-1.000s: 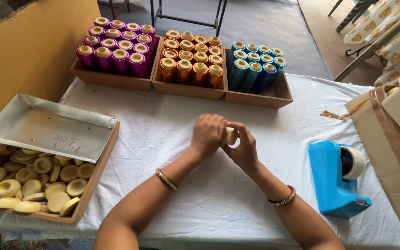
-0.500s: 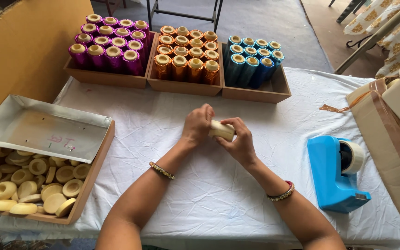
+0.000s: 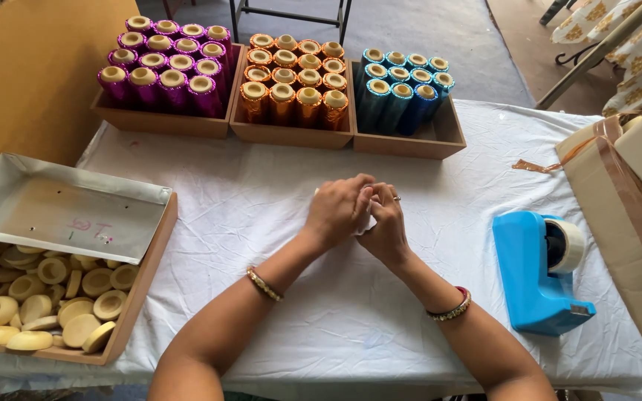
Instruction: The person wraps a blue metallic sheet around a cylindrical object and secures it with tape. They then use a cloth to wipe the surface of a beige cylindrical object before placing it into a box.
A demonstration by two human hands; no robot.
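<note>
My left hand (image 3: 338, 209) and my right hand (image 3: 389, 224) are pressed together over the middle of the white cloth-covered table (image 3: 261, 200). Both close around a small cream spool (image 3: 366, 223), and only a pale sliver of it shows between the fingers. Each wrist wears a bangle, and a ring sits on a finger of my right hand.
Three wooden trays stand along the far edge with purple spools (image 3: 163, 68), orange spools (image 3: 291, 78) and blue spools (image 3: 403, 85). A box of cream discs (image 3: 46, 297) with a grey lid (image 3: 61, 208) is at the left. A blue tape dispenser (image 3: 540, 271) and a taped cardboard box (image 3: 633, 215) are at the right.
The cream spool was visible between my fingertips; both hands have closed over it and now hide most of it. The view has shifted slightly.
</note>
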